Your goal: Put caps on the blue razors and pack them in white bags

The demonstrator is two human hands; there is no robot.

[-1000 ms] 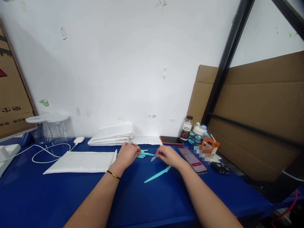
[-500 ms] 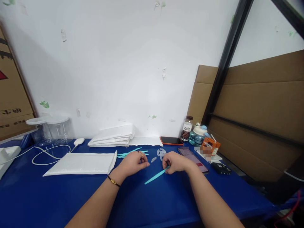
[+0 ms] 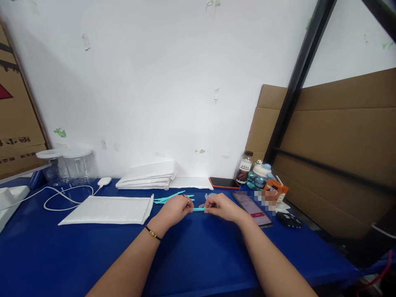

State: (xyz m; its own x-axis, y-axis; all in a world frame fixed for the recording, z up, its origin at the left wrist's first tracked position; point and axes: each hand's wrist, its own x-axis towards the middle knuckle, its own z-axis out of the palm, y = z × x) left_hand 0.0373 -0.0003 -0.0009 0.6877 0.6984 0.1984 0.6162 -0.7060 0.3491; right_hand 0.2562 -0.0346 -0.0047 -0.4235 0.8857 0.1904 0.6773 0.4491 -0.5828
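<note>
A slim turquoise stick [image 3: 198, 209], shaped like an eyebrow razor, is held level just above the blue table. My left hand [image 3: 177, 207] is closed on its left end, and my right hand [image 3: 221, 206] pinches the right end. Only the middle of the stick shows; both ends are hidden by the fingers. Behind my left hand lies a small heap of similar turquoise sticks [image 3: 163, 200]. Small translucent plastic pieces [image 3: 201, 205] lie behind the held stick, partly covered by my right hand.
A white padded envelope [image 3: 108, 209] lies left, with a stack of white envelopes [image 3: 145, 178] behind. Clear jars [image 3: 78, 169] and a white cable [image 3: 51, 206] are far left. To the right are a phone [image 3: 253, 208], an orange-edged phone [image 3: 224, 182], bottles [image 3: 244, 167] and an orange carton [image 3: 275, 190].
My right hand has brought the turquoise stick up and left, turning it level. My left fingers, empty before, now grip its other end. The view has shifted slightly.
</note>
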